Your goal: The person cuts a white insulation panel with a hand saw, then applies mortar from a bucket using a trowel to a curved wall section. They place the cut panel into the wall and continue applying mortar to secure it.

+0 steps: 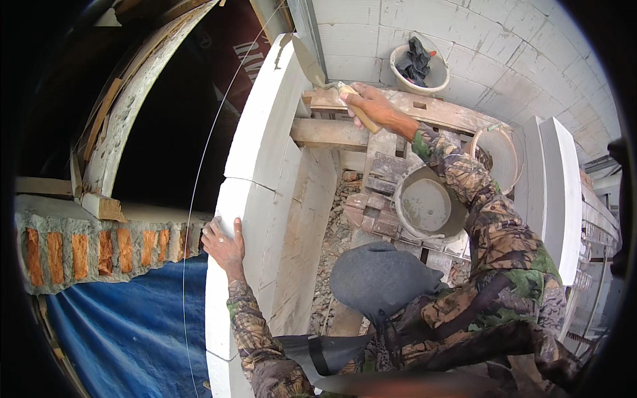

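My right hand is closed round the wooden handle of a trowel. The trowel's blade stands tilted against the far end of a white block wall, beside a dark smear of mortar on the top. Nearer to me, my left hand rests on the wall's outer edge with its fingers spread, holding nothing. Below my right forearm stands a bucket of wet grey mortar, partly covered by my sleeve.
A thin string line runs along the wall's outer side. Left of it are a brick-and-concrete ledge and a blue tarp. Wooden planks, a pale bucket, a basin holding black material and white blocks lie right.
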### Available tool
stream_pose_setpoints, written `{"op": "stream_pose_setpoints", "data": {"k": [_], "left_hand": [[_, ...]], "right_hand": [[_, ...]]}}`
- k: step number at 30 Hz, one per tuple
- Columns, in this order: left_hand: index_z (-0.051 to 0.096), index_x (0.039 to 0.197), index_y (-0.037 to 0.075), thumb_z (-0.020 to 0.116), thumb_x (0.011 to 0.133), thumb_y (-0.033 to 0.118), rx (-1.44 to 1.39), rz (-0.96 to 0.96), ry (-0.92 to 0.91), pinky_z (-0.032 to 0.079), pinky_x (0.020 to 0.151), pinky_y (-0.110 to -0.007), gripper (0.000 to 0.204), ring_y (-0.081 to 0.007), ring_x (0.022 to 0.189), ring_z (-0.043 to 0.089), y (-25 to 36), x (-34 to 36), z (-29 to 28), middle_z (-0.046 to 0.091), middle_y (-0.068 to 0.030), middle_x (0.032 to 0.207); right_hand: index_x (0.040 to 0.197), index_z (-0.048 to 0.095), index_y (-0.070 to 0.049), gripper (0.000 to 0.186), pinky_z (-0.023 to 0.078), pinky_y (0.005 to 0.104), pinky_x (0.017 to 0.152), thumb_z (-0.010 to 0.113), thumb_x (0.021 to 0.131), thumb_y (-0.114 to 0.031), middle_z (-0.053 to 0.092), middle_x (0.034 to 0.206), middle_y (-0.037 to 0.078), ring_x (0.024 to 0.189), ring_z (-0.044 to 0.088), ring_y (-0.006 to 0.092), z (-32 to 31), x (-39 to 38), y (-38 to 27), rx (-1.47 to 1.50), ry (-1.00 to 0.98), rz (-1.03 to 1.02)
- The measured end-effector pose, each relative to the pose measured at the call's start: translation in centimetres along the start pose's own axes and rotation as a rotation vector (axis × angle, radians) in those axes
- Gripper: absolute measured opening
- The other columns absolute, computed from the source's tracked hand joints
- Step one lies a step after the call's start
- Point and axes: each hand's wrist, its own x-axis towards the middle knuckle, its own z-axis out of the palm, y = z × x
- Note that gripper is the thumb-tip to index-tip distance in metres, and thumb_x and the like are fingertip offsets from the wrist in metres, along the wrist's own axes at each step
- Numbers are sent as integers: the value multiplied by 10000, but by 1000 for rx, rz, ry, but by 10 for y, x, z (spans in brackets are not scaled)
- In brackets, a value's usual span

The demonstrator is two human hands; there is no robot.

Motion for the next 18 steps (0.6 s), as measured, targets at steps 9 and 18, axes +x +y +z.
{"op": "stream_pose_setpoints", "data": {"k": [9, 18], "left_hand": [[595, 1323, 95, 491, 985, 692, 25, 80, 67, 472, 928, -532, 694, -360, 1127, 553, -1, -2, 8, 578, -150, 1241], [600, 1328, 107, 529, 977, 668, 0, 78, 60, 473, 935, -529, 666, -364, 1123, 562, -2, -4, 7, 584, -151, 1242]], "right_hand": [[1064, 694, 16, 340, 543, 476, 824, 736, 806, -201, 716, 930, 203, 893, 698, 377, -125, -334, -32, -1230, 121, 171], [767, 697, 6, 143, 569, 478, 691, 675, 736, -131, 676, 707, 237, 668, 690, 398, -109, -309, 125, -1249, -50, 174]]}}
